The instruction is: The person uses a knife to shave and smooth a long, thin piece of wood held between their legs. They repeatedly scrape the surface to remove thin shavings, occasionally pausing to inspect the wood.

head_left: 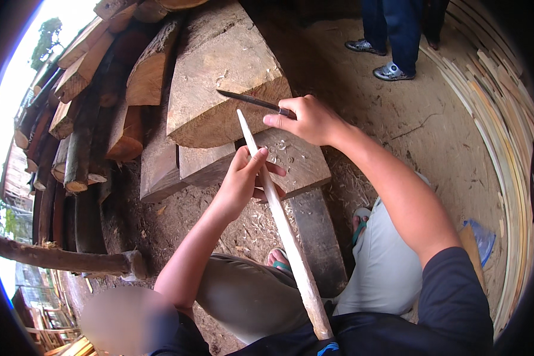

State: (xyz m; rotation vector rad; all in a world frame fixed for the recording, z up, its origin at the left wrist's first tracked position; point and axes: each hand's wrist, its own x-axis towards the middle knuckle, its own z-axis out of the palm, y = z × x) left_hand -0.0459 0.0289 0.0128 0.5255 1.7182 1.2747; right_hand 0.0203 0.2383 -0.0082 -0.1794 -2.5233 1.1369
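A long pale wooden stick (291, 243), whittled to a point at its far end, runs from my waist up toward a big log. My left hand (249, 172) is closed round it below the tip, thumb on top. In my right hand (308, 120) is a knife (249, 99) with a dark, narrow blade pointing left. The fist wraps its handle, and the blade hovers over the large split log (219, 77), just beyond the stick's tip. Blade and stick look apart. Curled shavings lie on the wooden block (296, 157) under my hands.
Stacked split logs (80, 136) fill the left side. A rough pole (59, 259) juts in at lower left. Another person's legs (397, 35) stand at the far right. Long thin wood strips (492, 118) line the right edge. A dark plank (318, 237) lies between my legs.
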